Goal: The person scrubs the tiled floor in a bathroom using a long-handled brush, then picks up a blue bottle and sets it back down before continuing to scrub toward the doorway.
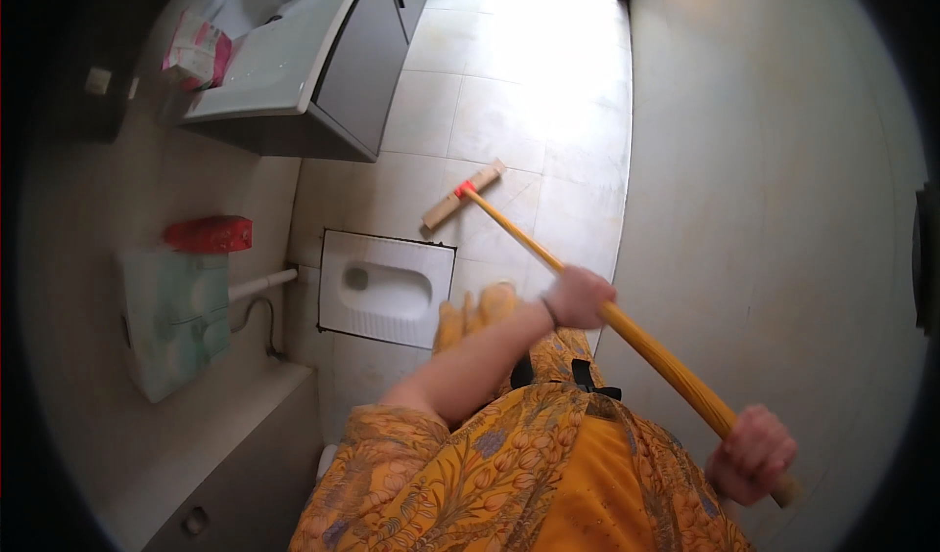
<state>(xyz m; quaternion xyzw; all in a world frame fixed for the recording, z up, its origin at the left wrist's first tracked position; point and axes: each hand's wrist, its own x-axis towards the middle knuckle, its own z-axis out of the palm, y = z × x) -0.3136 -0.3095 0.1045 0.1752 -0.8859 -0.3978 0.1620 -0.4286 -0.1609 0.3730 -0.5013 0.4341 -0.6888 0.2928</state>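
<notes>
Both of my hands grip a push broom [666,358] with a long yellow wooden handle. My left hand [583,298] is closed around the middle of the handle. Farther back, my right hand [754,456] wraps round it near its end, at the lower right. The handle slants forward and left to a red fitting and a wooden crosspiece [446,209] on the floor; any bristles under it are hidden. Close to that head, on its near left side, a white squat toilet [389,328] is set into the floor.
Pale floor tiles [416,112] run forward to a bright doorway. A grey vanity cabinet [362,63] with a white basin top stands at the far left, a pink-and-white packet [196,55] on it. A greenish cistern [181,317] carries a red packet [211,234]. A wall [754,209] bounds the right.
</notes>
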